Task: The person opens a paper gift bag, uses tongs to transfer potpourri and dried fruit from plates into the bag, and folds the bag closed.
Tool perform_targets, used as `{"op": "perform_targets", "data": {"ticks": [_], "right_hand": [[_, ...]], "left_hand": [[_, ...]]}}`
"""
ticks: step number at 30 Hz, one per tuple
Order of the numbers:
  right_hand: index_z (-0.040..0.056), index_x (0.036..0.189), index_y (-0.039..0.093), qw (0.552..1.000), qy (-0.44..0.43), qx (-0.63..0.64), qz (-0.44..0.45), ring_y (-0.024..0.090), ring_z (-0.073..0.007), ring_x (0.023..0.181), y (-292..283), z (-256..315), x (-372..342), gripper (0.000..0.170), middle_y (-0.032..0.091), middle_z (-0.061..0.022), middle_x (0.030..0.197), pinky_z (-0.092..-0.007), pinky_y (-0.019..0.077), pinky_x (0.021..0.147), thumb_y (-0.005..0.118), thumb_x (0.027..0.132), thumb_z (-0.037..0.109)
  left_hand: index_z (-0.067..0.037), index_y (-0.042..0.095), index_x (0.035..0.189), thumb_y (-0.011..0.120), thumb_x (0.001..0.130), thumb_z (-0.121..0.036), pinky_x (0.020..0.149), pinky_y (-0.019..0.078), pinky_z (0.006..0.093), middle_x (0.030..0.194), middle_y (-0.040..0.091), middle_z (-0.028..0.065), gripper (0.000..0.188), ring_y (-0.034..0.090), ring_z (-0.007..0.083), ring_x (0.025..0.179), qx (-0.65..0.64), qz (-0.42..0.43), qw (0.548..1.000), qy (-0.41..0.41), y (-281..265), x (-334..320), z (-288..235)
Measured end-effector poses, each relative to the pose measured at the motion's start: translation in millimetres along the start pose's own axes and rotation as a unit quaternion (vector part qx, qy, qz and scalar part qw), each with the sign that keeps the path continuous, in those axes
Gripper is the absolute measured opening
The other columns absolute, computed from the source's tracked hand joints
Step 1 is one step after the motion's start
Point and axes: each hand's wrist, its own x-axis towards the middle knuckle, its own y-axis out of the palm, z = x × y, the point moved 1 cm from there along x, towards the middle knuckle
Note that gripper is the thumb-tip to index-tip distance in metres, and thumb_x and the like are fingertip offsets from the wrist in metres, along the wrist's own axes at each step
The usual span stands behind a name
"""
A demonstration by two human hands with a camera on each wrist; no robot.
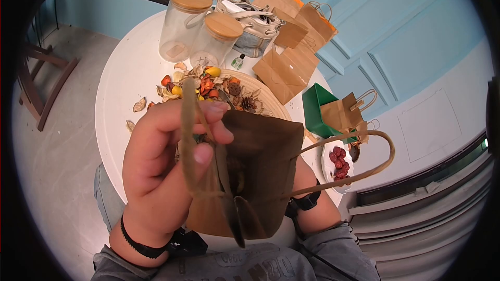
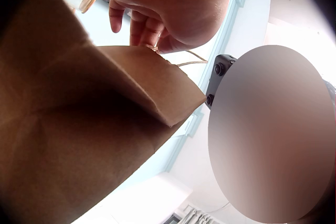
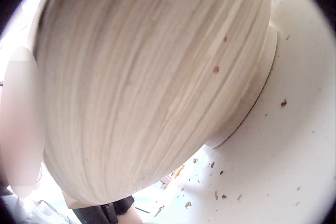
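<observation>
My left hand [image 1: 161, 161] pinches the rim of a brown paper bag [image 1: 265, 151] between thumb and fingers, beside one of its twisted handles. The bag's mouth is open towards me; its other handle loops out to the right. In the left wrist view, fingertips of the left hand [image 2: 173, 8] grip the top edge of the paper bag [image 2: 79, 145]. My right wrist shows behind the bag, while the right hand itself is hidden. A round wooden tray [image 1: 278, 105] with dried petals and pods [image 1: 211, 86] lies beyond the bag. Wood-grained surface [image 3: 152, 82] fills the right wrist view.
Two glass jars [image 1: 179, 26] with wooden lids, a handbag [image 1: 250, 41] and several paper bags [image 1: 286, 73] stand at the back of the white table [image 1: 117, 73]. A green box [image 1: 315, 112] and a white plate [image 1: 328, 164] of dark red fruits are on the right.
</observation>
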Motion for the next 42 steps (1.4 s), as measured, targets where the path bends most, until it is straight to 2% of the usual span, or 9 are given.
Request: {"op": "perform_targets", "data": {"ticks": [2, 4, 9, 37, 42], "right_hand": [[0.0042, 0.109, 0.063, 1.000, -0.011, 0.007, -0.015, 0.063, -0.0325, 0.098, -0.7, 1.3, 0.4, 0.024, 0.066, -0.0162, 0.103, -0.0375, 0.0506, 0.084, 0.056, 0.086, 0.008], [0.0038, 0.109, 0.063, 0.999, 0.027, 0.005, 0.021, 0.063, -0.0329, 0.098, -4.7, 5.5, 4.4, 0.024, 0.066, -0.0168, 0.103, -0.0375, 0.0505, 0.084, 0.056, 0.086, 0.008], [0.0035, 0.109, 0.064, 0.998, 0.011, 0.058, 0.000, 0.063, -0.0331, 0.099, -4.7, 6.6, 5.9, 0.024, 0.066, -0.0175, 0.104, -0.0374, 0.0500, 0.084, 0.056, 0.086, 0.009], [0.0032, 0.109, 0.064, 0.997, 0.039, 0.070, 0.000, 0.062, -0.0322, 0.102, -9.9, 13.1, 6.2, 0.024, 0.066, -0.0177, 0.107, -0.0381, 0.0490, 0.086, 0.057, 0.087, 0.009], [0.0031, 0.109, 0.064, 0.998, 0.014, 0.052, -0.013, 0.062, -0.0322, 0.102, 0.0, 0.4, 4.9, 0.024, 0.065, -0.0178, 0.107, -0.0380, 0.0489, 0.087, 0.057, 0.086, 0.009]], "left_hand": [[0.000, 0.051, 0.114, 0.053, 0.087, 0.001, 0.100, 0.0402, 0.0397, 0.108, 0.059, 0.0121, 0.027, 0.058, 0.0180, 0.098, 0.007, 0.006, 1.000, 0.003, -1.5, 0.5, 0.1], [0.000, 0.052, 0.115, 0.054, 0.087, 0.000, 0.100, 0.0400, 0.0396, 0.106, 0.060, 0.0118, 0.027, 0.058, 0.0183, 0.098, 0.014, 0.012, 1.000, 0.006, -1.8, 0.8, 0.0], [0.001, 0.053, 0.116, 0.054, 0.088, -0.003, 0.099, 0.0400, 0.0373, 0.097, 0.062, 0.0108, 0.029, 0.057, 0.0188, 0.102, 0.026, 0.000, 1.000, -0.003, -0.2, 0.9, -2.3], [0.001, 0.052, 0.117, 0.053, 0.088, -0.003, 0.100, 0.0389, 0.0368, 0.097, 0.062, 0.0101, 0.029, 0.057, 0.0184, 0.101, 0.025, 0.000, 1.000, -0.004, 0.0, 1.5, -2.2], [0.001, 0.052, 0.116, 0.053, 0.087, -0.001, 0.102, 0.0380, 0.0387, 0.098, 0.061, 0.0106, 0.029, 0.057, 0.0184, 0.099, 0.016, 0.009, 1.000, 0.004, -0.6, 1.8, -1.5]]}}
